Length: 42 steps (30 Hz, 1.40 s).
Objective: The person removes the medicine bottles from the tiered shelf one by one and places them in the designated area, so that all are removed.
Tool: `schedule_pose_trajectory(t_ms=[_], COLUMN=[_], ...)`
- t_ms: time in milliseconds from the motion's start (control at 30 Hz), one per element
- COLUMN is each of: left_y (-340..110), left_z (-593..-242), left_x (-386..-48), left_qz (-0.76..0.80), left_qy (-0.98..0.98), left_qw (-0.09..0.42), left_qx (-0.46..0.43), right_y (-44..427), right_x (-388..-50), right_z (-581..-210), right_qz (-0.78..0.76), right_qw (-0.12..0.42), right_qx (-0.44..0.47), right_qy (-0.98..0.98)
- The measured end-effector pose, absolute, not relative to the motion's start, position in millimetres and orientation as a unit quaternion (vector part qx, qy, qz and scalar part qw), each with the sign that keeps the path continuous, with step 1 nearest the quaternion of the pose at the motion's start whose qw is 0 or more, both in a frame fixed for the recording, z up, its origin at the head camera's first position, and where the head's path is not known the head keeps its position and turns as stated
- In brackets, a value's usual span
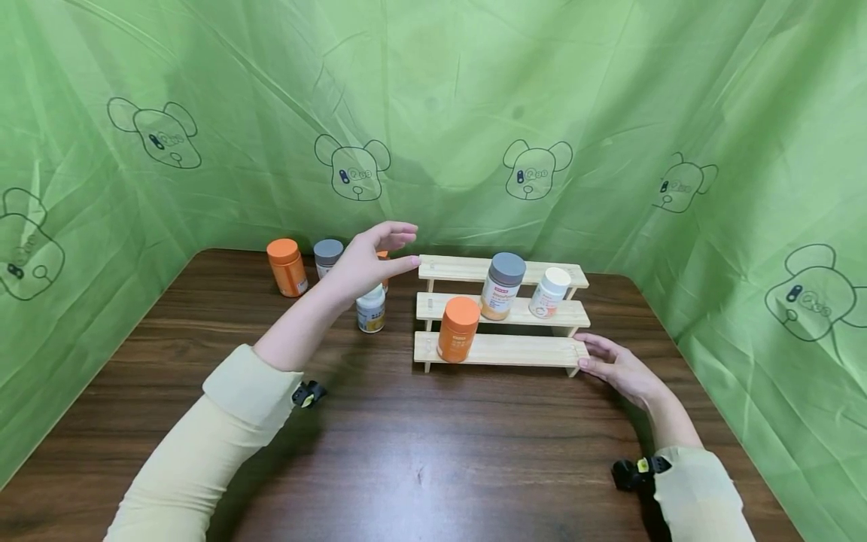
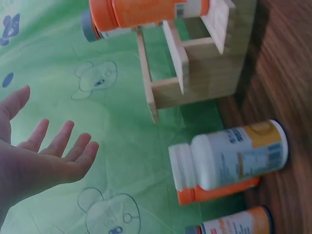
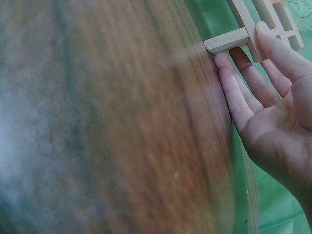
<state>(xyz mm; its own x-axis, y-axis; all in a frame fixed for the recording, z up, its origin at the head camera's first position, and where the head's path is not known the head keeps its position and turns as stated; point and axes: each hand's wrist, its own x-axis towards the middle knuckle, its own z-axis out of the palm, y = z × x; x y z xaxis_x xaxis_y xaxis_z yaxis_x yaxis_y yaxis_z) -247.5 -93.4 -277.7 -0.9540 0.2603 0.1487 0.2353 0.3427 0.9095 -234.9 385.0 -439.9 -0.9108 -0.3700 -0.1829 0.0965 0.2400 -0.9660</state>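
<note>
A three-tier wooden rack (image 1: 528, 350) stands on the table. On its bottom tier is an orange bottle (image 1: 458, 330); a grey-capped bottle (image 1: 503, 286) and a small white bottle (image 1: 550, 292) stand on the middle one. My left hand (image 1: 369, 263) is in the air by the rack's upper left end, fingers apart; in the left wrist view the hand (image 2: 46, 156) holds nothing. My right hand (image 1: 626, 373) grips the right end of the bottom tier. The right wrist view has this hand (image 3: 278, 107) with thumb and fingers either side of the rack's end (image 3: 251, 36).
Left of the rack stand a white bottle (image 1: 370, 310), an orange bottle (image 1: 287, 268) and a grey-capped bottle (image 1: 328, 254). Another orange-capped bottle (image 2: 219, 191) is partly hidden behind the white one. A green curtain (image 1: 433, 113) surrounds the table's back and sides.
</note>
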Motion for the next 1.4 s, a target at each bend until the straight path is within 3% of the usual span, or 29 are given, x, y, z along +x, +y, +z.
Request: schedule_pose_trajectory(t_ms=[567, 1400], left_y=[-53.3, -1.3], left_z=[-276.2, -301.0], left_x=[-252.2, -270.7], left_qz=[0.579, 0.600], left_qy=[0.789, 0.764], left_qw=[0.014, 0.072], left_qx=[0.203, 0.225], right_y=[384.5, 384.9], right_x=[-234.2, -234.0], right_z=[-438.9, -440.6], right_qz=[-0.611, -0.620], right_qw=[0.191, 0.185], right_qx=[-0.087, -0.094], right_qy=[0.763, 0.757])
